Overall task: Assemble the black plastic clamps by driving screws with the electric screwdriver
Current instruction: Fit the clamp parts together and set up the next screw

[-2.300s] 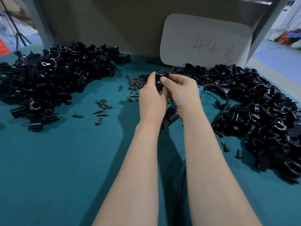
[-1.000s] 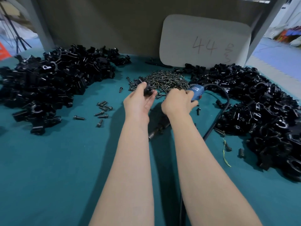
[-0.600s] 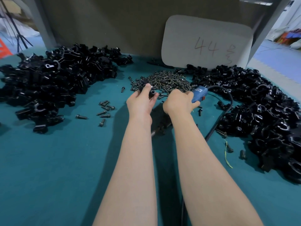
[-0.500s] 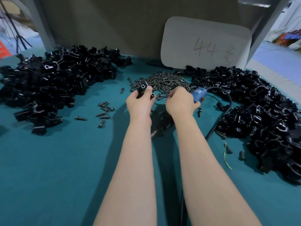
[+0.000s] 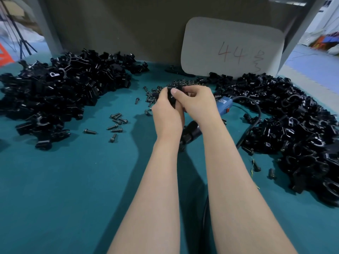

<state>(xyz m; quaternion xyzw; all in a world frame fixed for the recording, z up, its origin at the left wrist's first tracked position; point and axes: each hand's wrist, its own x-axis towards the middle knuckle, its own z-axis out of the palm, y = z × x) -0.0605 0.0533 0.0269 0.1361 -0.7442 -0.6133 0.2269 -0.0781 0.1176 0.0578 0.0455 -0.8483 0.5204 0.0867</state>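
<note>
Head view
Change: half a second ago the hands were apart, the left holding the clamp alone and the right's fingertips down in the screw heap. Now they have closed together over the clamp and hide most of the heap.
Left hand (image 5: 166,116): fingers curled round the black plastic clamp (image 5: 172,100), gripping it from the left.
Right hand (image 5: 199,102): curled against the left hand, its thumb pressed on top of the clamp and pinching it. Whether a screw sits under its fingers cannot be told.
Clamp: small, matte black moulded plastic, held between the two hands above the table.
Electric screwdriver (image 5: 223,105): its blue plastic body with a red switch juts out right of the right hand. Its black, rounded nose shows below, between the wrists. Whether the palm grips it cannot be told.
Cord (image 5: 259,114): smooth black cable arcing right of the right hand.
Screw heap (image 5: 185,83): small dark metal screws, just beyond the fingers.
Loose screws (image 5: 117,123): scattered left of the left hand.
Clamp piles: glossy black, curved pieces, one (image 5: 60,92) far left of the hands, one (image 5: 293,121) right.
Table cover (image 5: 73,189): teal, cloth-like, flat.
Card (image 5: 233,46): pale, round-cornered, marked "44", upright beyond the hands.
</note>
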